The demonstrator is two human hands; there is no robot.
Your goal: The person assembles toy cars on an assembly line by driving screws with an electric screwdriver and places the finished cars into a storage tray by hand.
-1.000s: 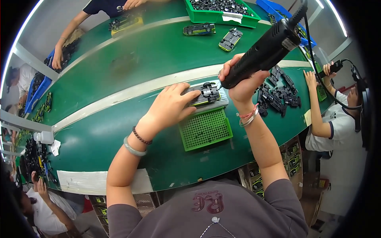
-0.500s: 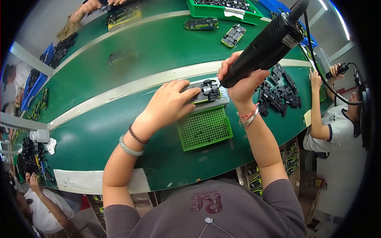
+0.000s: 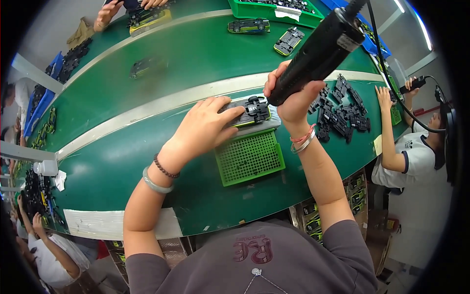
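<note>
My left hand [image 3: 203, 121] presses down on an upside-down toy car [image 3: 254, 111] with a black underside and a yellow-green edge. The car rests on a pale fixture at the table's far side, its wheels facing up. In my right hand [image 3: 296, 103] is a black electric screwdriver [image 3: 316, 51], wrapped by the fingers near its lower end. It leans up to the right, with its lower end beside the car's right end. My hand hides the screwdriver's tip, so I cannot tell whether it touches the car.
A green perforated basket [image 3: 250, 161] lies just nearer than the car. Black chassis parts [image 3: 342, 115] are piled to the right. Beyond a pale rail, two overturned toy cars [image 3: 248, 26] sit near a green bin [image 3: 279, 12]. Co-workers sit at both sides and across.
The screwdriver and my right hand have shifted slightly left and down. My left hand stays on the car. Across the table, a co-worker's hand has moved.
</note>
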